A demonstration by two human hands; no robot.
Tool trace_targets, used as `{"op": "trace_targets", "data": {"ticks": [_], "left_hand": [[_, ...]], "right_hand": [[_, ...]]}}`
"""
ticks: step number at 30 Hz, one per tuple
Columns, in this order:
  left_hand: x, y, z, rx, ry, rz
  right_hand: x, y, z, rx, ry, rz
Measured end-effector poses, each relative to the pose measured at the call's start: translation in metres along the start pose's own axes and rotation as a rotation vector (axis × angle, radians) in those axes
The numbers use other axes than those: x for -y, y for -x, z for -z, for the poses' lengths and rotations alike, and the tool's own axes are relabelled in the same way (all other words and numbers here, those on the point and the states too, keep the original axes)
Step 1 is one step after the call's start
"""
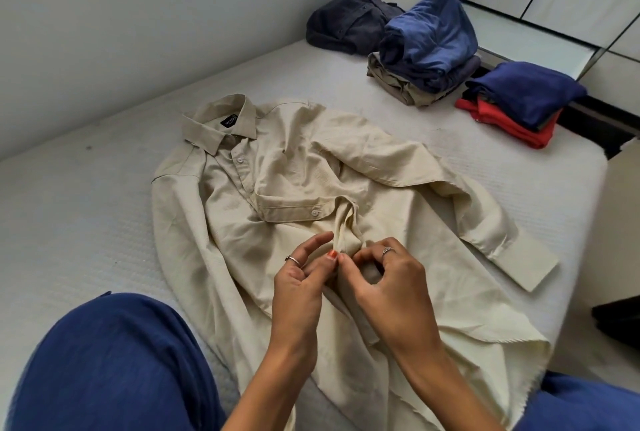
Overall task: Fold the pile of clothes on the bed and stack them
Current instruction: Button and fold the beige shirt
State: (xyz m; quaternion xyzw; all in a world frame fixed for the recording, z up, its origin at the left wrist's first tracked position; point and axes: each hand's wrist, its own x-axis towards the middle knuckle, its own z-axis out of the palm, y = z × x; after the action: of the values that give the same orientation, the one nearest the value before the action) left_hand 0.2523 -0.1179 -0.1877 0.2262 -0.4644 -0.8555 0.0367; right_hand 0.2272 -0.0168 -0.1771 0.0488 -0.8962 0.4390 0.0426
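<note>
Bed (86, 222): I see a pale mattress filling most of the view, set against a wall on the left.
Left knee (114, 361): my blue trouser leg rests on the bed at the lower left.
Cream shirt (242, 222): it lies spread face up in the middle of the bed, collar toward the wall, one long sleeve folded across the chest and the other trailing out to the right.
Left hand (298, 288): its fingers (322, 240) are curled and pinch the raised front edge of the shirt just below the second button; a ring shows on one finger.
Right hand (391, 285): it meets the left at the same ridge of cloth, thumb and forefinger pressed together on the fabric, the cloth standing up between the two hands.
Dark grey garment (349, 22): bundled at the far wall.
Blue stack (426, 46): folded clothes piled just right of the grey garment, a khaki piece at the bottom.
Navy and red stack (519, 101): folded, near the bed's far right edge.
</note>
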Motion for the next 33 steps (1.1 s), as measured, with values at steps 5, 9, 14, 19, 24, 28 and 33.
{"op": "trace_targets", "data": {"ticks": [5, 9, 14, 19, 24, 28, 33], "left_hand": [[-0.001, 0.003, 0.000, 0.034, -0.085, -0.032], [-0.001, 0.003, 0.001, 0.029, -0.183, -0.084], [-0.003, -0.004, 0.011, -0.236, -0.289, -0.254], [-0.003, -0.005, 0.014, -0.375, -0.594, -0.372], [-0.008, 0.017, -0.003, -0.236, -0.799, -0.693], [-0.012, 0.025, -0.013, -0.036, -0.806, -0.698], [-0.005, 0.025, -0.014, -0.008, -0.720, -0.523]], "right_hand": [[-0.002, -0.003, -0.002, 0.007, 0.000, -0.064], [-0.006, -0.006, -0.001, 0.034, 0.007, -0.037], [-0.013, -0.017, 0.018, 0.177, -0.261, -0.212], [-0.015, -0.022, 0.036, 0.381, -0.861, -0.365], [-0.018, -0.020, 0.038, 0.451, -0.945, -0.317], [-0.019, -0.019, 0.036, 0.528, -0.939, -0.302], [-0.018, -0.017, 0.035, 0.533, -0.821, -0.268]]}}
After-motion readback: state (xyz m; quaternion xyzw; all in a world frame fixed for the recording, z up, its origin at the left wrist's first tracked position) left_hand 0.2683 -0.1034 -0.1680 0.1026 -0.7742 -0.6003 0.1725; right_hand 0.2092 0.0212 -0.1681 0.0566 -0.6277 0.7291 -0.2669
